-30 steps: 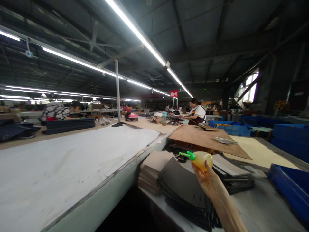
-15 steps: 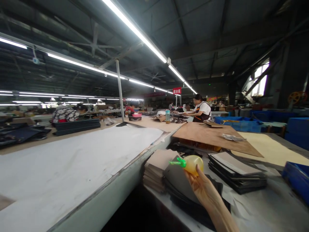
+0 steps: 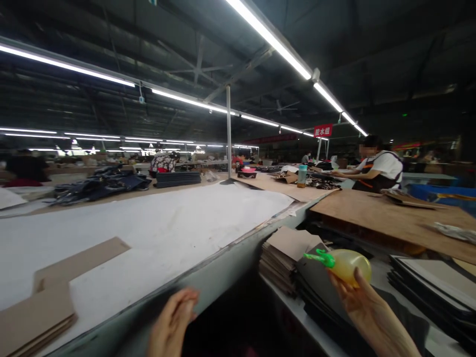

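My right hand (image 3: 357, 297) is closed around a clear squeeze bottle (image 3: 351, 265) of yellow liquid. The bottle lies tilted on its side, its green nozzle (image 3: 320, 257) pointing left, over a stack of dark sheets (image 3: 314, 277). At the lower middle, my left hand (image 3: 174, 320) is raised beside the front edge of the white-covered table (image 3: 156, 233). Its fingers are slightly blurred and loosely bent, with nothing seen in them. Brown-grey boards (image 3: 37, 317) are piled at the table's near left corner, and one board (image 3: 84, 260) lies just behind them.
A pile of grey-brown sheets (image 3: 280, 258) stands left of the dark stack. More stacked sheets (image 3: 435, 287) sit at right, near a brown wooden board (image 3: 386, 213). A pole (image 3: 228, 131) rises from the table's far side. A co-worker (image 3: 379, 166) works at the back right.
The view has turned left, so things shift rightward and the boards at left appear. My left hand has come into view. My right hand still holds the bottle.
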The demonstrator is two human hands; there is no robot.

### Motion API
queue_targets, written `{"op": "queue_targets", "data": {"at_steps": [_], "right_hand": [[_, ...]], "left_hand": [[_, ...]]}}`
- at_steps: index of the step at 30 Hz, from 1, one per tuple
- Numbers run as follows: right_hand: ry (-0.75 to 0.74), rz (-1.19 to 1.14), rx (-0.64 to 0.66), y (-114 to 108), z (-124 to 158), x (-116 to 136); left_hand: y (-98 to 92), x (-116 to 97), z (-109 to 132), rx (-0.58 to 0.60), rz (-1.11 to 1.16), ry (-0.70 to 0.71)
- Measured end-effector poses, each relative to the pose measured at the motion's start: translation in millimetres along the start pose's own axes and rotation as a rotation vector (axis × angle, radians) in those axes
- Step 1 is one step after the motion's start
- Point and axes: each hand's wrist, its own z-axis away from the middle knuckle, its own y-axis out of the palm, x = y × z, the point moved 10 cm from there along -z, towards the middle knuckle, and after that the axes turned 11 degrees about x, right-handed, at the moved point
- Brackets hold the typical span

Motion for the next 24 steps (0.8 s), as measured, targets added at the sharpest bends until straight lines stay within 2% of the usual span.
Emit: {"op": "queue_targets", "data": {"at_steps": [3,5,8,10,13,17,21,24], "right_hand": [[-0.002,-0.018,-0.06,-6,-4,5],[-0.008,-0.02,-0.081,-15,-7,9],[-0.043,-0.007,-0.057,-30,-13,20],[-0.058,0.001,-0.038,-36,-13,32],[-0.091,0.029,-0.041,-31,-9,62],[-0.131,0.069,-0.131,-10,-17,111],[-0.157,0.095,-0.165,3,-61,141],[-0.126,0.104,-0.207,-4,-103,141]], "left_hand": [[90.0,-25,-41,0.311,-0.025,0.169],[144.5,-39,-63,0.419,-0.196,0.231],[202.8,-55,-85,0.48,-0.253,0.308],[228.7,-59,-90,0.499,-0.26,0.336],[254.0,-52,-89,0.528,-0.278,0.321],[269.7,-44,-84,0.559,-0.309,0.294],[275.3,-47,-92,0.546,-0.339,0.265],[278.3,-49,-100,0.51,-0.363,0.195]]}}
